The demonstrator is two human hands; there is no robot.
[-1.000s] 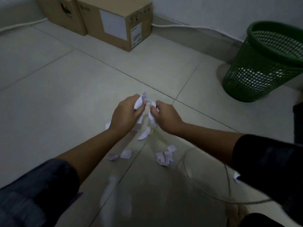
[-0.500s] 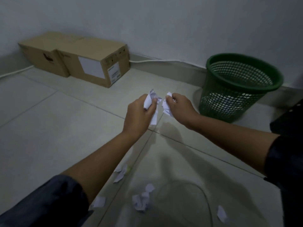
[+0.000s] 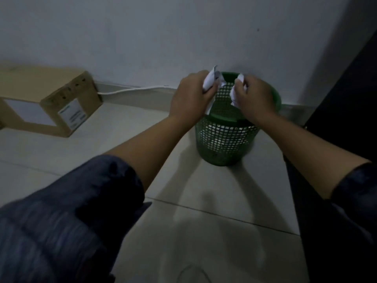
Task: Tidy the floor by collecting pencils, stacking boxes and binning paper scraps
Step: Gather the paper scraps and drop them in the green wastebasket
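Observation:
A green mesh wastebasket (image 3: 224, 139) stands on the tiled floor against the white wall. Both my hands hover over its open top. My left hand (image 3: 190, 97) grips a bunch of white paper scraps (image 3: 211, 80) above the left side of the rim. My right hand (image 3: 253, 97) holds more white paper scraps (image 3: 234, 92) above the right side. The two hands are a short gap apart. A brown cardboard box (image 3: 51, 105) with white labels sits on the floor at the left, by the wall. No pencils are in view.
A white cable (image 3: 130, 89) runs along the skirting between the box and the basket. A dark vertical surface (image 3: 346, 119) rises at the right edge. A thin looped wire (image 3: 191, 270) lies on the tiles at the bottom.
Both hands rose from the floor with the scraps and travelled right to above the basket. My view swung that way, so the loose scraps left on the tiles dropped out of sight.

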